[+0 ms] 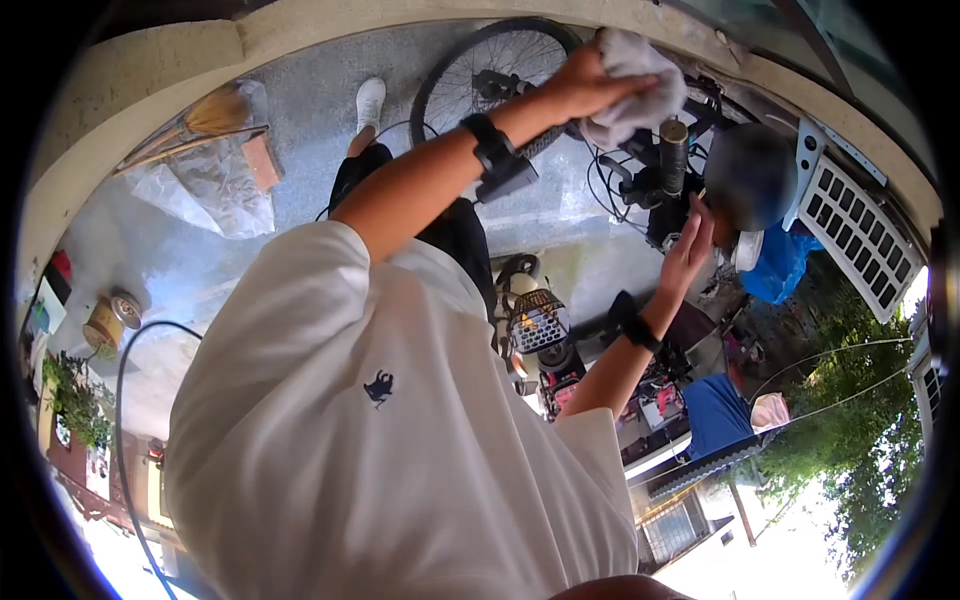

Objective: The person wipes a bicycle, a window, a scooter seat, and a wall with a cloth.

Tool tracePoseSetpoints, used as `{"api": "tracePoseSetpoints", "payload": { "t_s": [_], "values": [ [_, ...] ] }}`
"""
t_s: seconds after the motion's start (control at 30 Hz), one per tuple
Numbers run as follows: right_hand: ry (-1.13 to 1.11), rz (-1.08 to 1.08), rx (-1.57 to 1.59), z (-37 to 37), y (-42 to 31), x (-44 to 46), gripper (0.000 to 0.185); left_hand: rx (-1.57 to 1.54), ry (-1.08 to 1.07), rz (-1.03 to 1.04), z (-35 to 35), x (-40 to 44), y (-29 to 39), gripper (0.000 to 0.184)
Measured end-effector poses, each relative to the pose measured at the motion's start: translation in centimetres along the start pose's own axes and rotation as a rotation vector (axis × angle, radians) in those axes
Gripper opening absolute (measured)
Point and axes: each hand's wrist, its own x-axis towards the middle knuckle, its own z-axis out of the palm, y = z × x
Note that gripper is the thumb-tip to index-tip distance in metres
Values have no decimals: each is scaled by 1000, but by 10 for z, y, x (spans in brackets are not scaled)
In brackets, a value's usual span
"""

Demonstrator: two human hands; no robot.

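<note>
My left hand (592, 85) is closed on a pale, crumpled cloth (640, 95), above the bicycle's dark parts. Just below the cloth, a dark handlebar grip (673, 160) points up, with brake levers and cables around it. My right hand (690, 245) is near the handlebar, its fingers stretched out. A dark, round, blurred object (750, 178) lies beside its fingertips; whether they touch is unclear. The bicycle's wheel (500, 75) shows behind my left forearm.
A broom (215, 112), a clear plastic sheet (195, 195) and a brick (261, 162) lie on the floor at the left. A blue bag (778, 265) and a white slatted panel (862, 235) are at the right. A vehicle with a basket (538, 322) stands between my arms.
</note>
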Motion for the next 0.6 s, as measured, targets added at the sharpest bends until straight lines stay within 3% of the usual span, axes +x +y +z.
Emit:
{"api": "tracePoseSetpoints", "payload": {
  "t_s": [0.07, 0.1, 0.13, 0.17, 0.2, 0.27, 0.33, 0.4, 0.43, 0.53, 0.6],
  "values": [
    [-145, 18, -79, 16, -6, 18, 36, -16, 19, -84, -38, -12, -23, 53],
    [-149, 35, -85, 19, -2, 20, 36, -187, -48, -272, -53, -18, -29, 55],
    [-129, 60, 102, 21, 4, 22, 34, -358, -112, -457, -66, -22, -39, 58],
    [-110, 82, 289, 23, 11, 26, 31, -164, 76, -396, -69, -31, -62, 59],
    [-109, 97, 285, 26, 9, 28, 31, 37, 252, -333, -69, -42, -85, 60],
    [-19, 108, 177, 28, -1, 21, 27, 256, 175, -680, -61, -56, -75, 59],
    [39, 171, 220, 28, 14, 16, 20, 90, 61, -288, -50, -64, -146, 67],
    [96, 142, 279, 34, 14, 15, 18, -47, -139, -534, -30, -65, -116, 72],
    [131, 141, 299, 37, 13, 15, 17, 198, -17, -417, -17, -61, -145, 66],
    [211, 47, 294, 45, 15, 24, 17, 402, -55, -439, 27, -33, -168, 55],
    [188, 151, 189, 42, -9, 26, 16, 1294, -361, 304, 23, -25, -175, 41]
  ]
}}
